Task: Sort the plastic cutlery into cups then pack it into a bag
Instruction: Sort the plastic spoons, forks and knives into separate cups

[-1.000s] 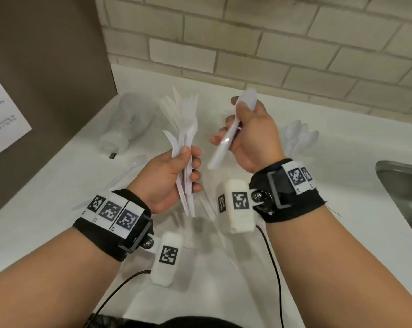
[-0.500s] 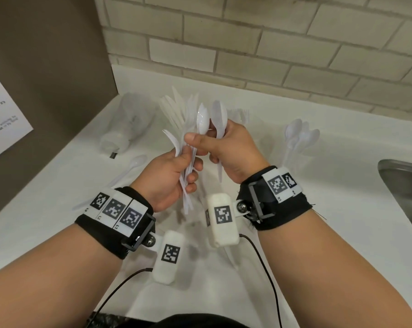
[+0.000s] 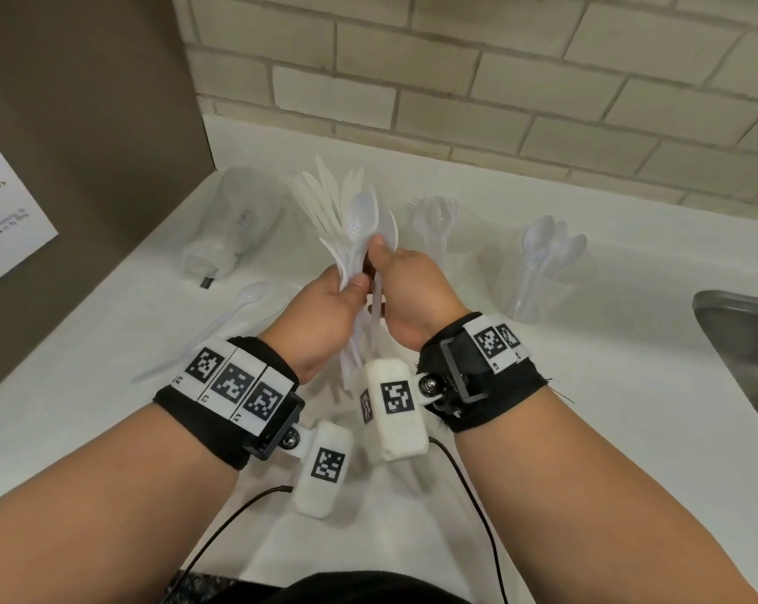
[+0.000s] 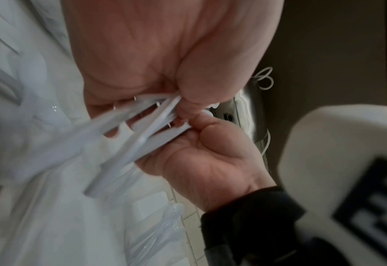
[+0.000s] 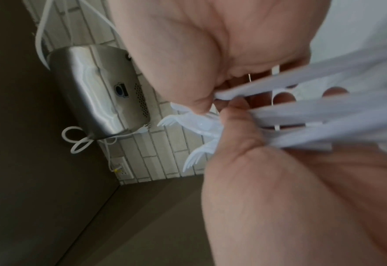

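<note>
My left hand [image 3: 354, 284] grips a fanned bundle of white plastic cutlery [image 3: 346, 211] by the handles, with knife blades and spoon bowls pointing up. My right hand [image 3: 380, 255] meets it from the right; its thumb and fingers pinch the same bundle just under a spoon bowl [image 3: 362, 218]. In the left wrist view the handles [image 4: 131, 135] cross between both hands. Fork tines [image 5: 192, 158] stick out past the fingers in the right wrist view. A clear cup with forks [image 3: 438, 224] and a clear cup with spoons [image 3: 547, 259] stand behind the hands.
A clear plastic bag [image 3: 233, 224] lies at the back left of the white counter [image 3: 586, 385]. One loose spoon [image 3: 237, 307] lies left of my hands. A steel sink [image 3: 747, 342] is at the right edge, and a brown panel [image 3: 85, 146] walls the left.
My right hand carried its spoon leftward to the bundle in my left hand. Both hands now hold the cutlery together, slightly farther from me.
</note>
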A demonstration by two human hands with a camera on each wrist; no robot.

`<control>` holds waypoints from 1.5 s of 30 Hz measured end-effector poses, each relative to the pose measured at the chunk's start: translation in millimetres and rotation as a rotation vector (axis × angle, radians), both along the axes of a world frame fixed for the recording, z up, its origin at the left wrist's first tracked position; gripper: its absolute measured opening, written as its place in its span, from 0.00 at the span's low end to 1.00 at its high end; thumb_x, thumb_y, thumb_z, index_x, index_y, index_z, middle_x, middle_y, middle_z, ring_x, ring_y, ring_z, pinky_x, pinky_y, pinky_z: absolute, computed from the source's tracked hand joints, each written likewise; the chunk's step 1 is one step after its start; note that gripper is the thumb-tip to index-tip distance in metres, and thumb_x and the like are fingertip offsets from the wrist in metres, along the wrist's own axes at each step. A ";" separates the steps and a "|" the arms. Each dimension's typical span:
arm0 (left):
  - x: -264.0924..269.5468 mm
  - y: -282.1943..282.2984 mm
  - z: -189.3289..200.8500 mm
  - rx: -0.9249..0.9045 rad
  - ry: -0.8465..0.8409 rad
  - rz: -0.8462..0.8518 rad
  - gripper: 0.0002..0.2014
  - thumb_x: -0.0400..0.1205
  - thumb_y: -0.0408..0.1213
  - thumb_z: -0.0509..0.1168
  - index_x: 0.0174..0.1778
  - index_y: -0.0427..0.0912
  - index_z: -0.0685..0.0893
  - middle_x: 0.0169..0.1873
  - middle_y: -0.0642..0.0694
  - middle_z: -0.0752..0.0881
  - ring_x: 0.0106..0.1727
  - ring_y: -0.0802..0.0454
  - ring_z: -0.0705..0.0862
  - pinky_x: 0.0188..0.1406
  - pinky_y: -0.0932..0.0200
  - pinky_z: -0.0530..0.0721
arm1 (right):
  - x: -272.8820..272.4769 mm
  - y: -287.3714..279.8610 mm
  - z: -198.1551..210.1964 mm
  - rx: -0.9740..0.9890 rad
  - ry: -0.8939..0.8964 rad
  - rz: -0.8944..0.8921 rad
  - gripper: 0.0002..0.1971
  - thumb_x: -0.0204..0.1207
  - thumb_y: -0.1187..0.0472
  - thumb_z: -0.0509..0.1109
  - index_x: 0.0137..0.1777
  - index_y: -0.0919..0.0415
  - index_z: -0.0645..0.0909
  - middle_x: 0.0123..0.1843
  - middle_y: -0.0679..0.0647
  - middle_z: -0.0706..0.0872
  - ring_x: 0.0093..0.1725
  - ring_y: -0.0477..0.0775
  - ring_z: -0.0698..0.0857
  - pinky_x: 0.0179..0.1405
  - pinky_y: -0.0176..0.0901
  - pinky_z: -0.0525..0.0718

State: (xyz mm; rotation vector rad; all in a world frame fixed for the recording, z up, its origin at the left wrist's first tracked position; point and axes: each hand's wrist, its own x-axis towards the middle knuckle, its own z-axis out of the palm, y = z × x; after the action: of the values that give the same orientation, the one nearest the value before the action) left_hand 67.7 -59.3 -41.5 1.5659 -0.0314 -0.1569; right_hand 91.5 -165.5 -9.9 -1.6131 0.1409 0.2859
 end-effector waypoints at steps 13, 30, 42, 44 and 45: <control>2.8 -1.0 2.8 0.348 -0.147 0.118 0.06 0.87 0.38 0.54 0.56 0.42 0.71 0.44 0.46 0.82 0.40 0.50 0.82 0.45 0.48 0.84 | 2.5 -4.0 14.3 -0.053 -0.280 -0.194 0.11 0.72 0.47 0.73 0.40 0.53 0.79 0.50 0.48 0.84 0.50 0.46 0.83 0.52 0.41 0.77; 12.1 0.8 4.5 0.682 -0.163 0.185 0.05 0.86 0.34 0.55 0.54 0.39 0.65 0.36 0.45 0.78 0.32 0.53 0.78 0.25 0.58 0.71 | -8.6 -9.0 19.6 -0.353 -0.307 0.066 0.11 0.67 0.55 0.80 0.40 0.58 0.82 0.33 0.50 0.82 0.27 0.42 0.78 0.24 0.32 0.70; 9.7 -3.1 -6.3 0.724 -0.219 0.187 0.06 0.87 0.36 0.55 0.51 0.36 0.68 0.39 0.43 0.77 0.33 0.53 0.74 0.25 0.64 0.63 | 0.1 -4.8 43.6 0.021 -0.497 -0.312 0.07 0.84 0.68 0.53 0.51 0.54 0.65 0.32 0.56 0.80 0.24 0.53 0.81 0.29 0.48 0.87; 11.0 -2.3 -5.8 0.726 -0.216 0.197 0.08 0.87 0.34 0.55 0.56 0.32 0.71 0.47 0.37 0.80 0.41 0.46 0.79 0.31 0.64 0.67 | 4.7 -6.8 42.7 -0.149 -0.590 -0.300 0.04 0.83 0.64 0.58 0.51 0.55 0.68 0.34 0.56 0.80 0.28 0.52 0.79 0.31 0.48 0.84; 12.6 -1.8 -5.8 0.724 -0.217 0.200 0.09 0.87 0.34 0.55 0.58 0.31 0.71 0.49 0.36 0.80 0.43 0.44 0.80 0.33 0.64 0.68 | 6.8 -7.1 40.8 -0.258 -0.605 -0.247 0.03 0.82 0.61 0.63 0.48 0.55 0.71 0.34 0.54 0.82 0.31 0.53 0.80 0.34 0.47 0.83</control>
State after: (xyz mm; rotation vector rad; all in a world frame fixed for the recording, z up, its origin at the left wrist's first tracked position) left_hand 80.3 -61.0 -47.3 2.2905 0.0147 0.1834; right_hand 98.3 -172.6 30.9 -1.8471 -0.0929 -0.4286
